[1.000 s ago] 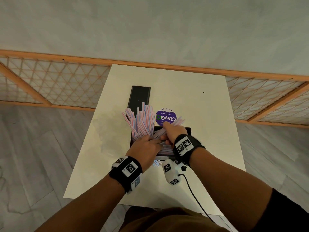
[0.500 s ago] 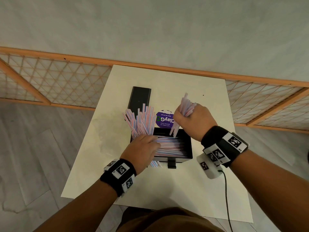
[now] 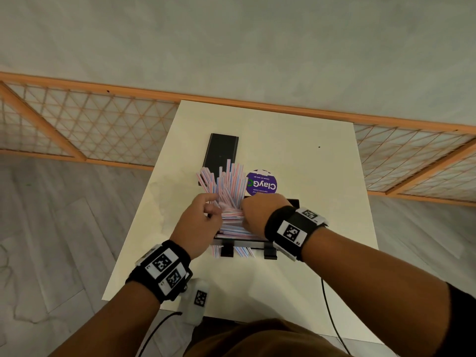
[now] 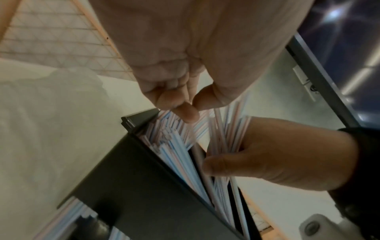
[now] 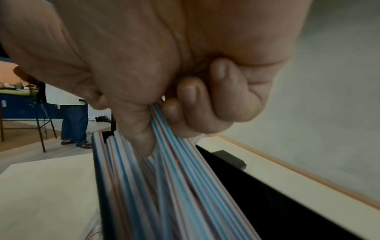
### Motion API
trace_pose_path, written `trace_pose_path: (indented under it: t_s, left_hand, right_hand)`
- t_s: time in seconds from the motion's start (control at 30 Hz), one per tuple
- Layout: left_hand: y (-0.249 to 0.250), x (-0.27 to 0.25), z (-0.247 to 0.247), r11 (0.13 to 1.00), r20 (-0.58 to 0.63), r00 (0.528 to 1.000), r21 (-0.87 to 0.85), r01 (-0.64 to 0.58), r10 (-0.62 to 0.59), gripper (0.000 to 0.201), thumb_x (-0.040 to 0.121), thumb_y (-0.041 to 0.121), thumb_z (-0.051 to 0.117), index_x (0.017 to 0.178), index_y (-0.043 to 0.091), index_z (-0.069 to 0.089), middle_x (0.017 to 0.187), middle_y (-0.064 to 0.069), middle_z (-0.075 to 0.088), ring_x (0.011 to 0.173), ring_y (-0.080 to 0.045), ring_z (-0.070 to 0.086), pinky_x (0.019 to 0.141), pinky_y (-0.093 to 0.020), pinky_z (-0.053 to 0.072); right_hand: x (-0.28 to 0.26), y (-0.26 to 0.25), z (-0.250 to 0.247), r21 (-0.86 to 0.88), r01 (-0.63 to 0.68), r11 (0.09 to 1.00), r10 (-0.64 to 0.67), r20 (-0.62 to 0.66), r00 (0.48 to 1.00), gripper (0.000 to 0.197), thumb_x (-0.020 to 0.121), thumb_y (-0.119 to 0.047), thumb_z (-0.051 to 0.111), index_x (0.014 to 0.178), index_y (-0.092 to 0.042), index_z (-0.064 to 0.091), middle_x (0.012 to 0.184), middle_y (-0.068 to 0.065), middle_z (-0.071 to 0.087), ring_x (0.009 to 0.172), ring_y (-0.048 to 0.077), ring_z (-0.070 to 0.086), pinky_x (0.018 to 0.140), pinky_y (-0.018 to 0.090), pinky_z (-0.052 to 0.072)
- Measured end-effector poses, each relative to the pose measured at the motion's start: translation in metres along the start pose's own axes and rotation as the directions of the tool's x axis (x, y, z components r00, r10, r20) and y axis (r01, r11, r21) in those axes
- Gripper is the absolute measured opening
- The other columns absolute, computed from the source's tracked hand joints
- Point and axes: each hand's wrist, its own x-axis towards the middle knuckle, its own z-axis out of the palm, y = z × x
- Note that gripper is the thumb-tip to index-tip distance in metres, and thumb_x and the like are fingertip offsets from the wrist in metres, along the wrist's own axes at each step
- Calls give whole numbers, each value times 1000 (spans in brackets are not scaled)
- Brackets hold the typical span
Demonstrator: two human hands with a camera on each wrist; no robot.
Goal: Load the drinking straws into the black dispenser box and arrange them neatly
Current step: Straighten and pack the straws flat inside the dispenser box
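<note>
The black dispenser box (image 3: 293,202) stands open at the middle of the white table, mostly covered by my hands. Striped pink and blue straws lie lengthwise in it, and a fan of straws (image 3: 226,185) sticks up from its left end. My left hand (image 3: 203,220) is curled at the base of that fan, thumb and fingertips (image 4: 186,113) pinching at straw ends over the box wall (image 4: 133,186). My right hand (image 3: 258,215) grips a bunch of straws (image 5: 174,178) and holds it down in the box (image 5: 267,194). A few straw ends (image 3: 242,252) poke out below the box's front.
The flat black lid (image 3: 222,155) lies behind the box, and a round purple ClayGo pack (image 3: 261,185) sits beside it. A cable (image 3: 327,305) crosses the table's near right part (image 3: 296,279). A wooden lattice rail runs behind. A person (image 5: 74,120) stands far off.
My right hand, raised beside the box with a bunch of straws, has come down into the box next to my left hand. My left hand has drawn back slightly and curled.
</note>
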Motion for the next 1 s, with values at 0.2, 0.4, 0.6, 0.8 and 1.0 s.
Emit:
trace_pose_path:
  t_s: [0.2, 0.4, 0.6, 0.8, 1.0]
  left_hand:
    - [-11, 2, -5, 991, 14, 999, 128, -34, 32, 31, 93, 13, 62, 118, 30, 57, 113, 9, 65, 83, -9, 63, 75, -17, 47]
    - [-9, 2, 0, 945, 89, 988, 291, -149, 128, 55, 84, 46, 70, 132, 30, 50, 117, 8, 52, 101, -12, 58, 90, -32, 53]
    - [-4, 3, 12, 819, 174, 978, 541, -194, 117, 57, 84, 42, 73, 131, 19, 50, 123, 1, 44, 105, -20, 55, 92, -37, 52]
    - [-3, 7, 25, 784, 204, 977, 595, -176, 65, 36, 91, 27, 69, 122, 18, 53, 121, -2, 48, 100, -23, 59, 88, -34, 52]
    - [-7, 11, 27, 795, 209, 976, 580, -179, 67, 32, 90, 17, 67, 117, 18, 50, 117, -4, 53, 97, -24, 58, 82, -31, 48]
  right_hand:
    - [0, 16, 17, 143, -43, 989, 46, -21, 999, 38, 91, -41, 62, 122, -21, 54, 106, 2, 57, 85, 22, 58, 70, 32, 48]
    - [6, 34, 36, 223, -38, 974, 32, 28, 999, 60, 77, -56, 71, 126, -26, 52, 110, -2, 54, 97, 19, 55, 82, 34, 51]
    - [16, 32, 43, 269, -63, 961, 25, 144, 989, 49, 77, -46, 76, 116, -26, 55, 105, -3, 64, 91, 17, 61, 85, 33, 55]
    - [24, 27, 42, 300, -115, 947, 26, 286, 958, 46, 71, -35, 81, 112, -25, 62, 98, -3, 67, 90, 18, 64, 87, 37, 57]
    - [36, 22, 41, 277, -92, 957, -2, 321, 947, 53, 63, -36, 86, 111, -24, 67, 95, -1, 69, 88, 21, 67, 88, 41, 58]
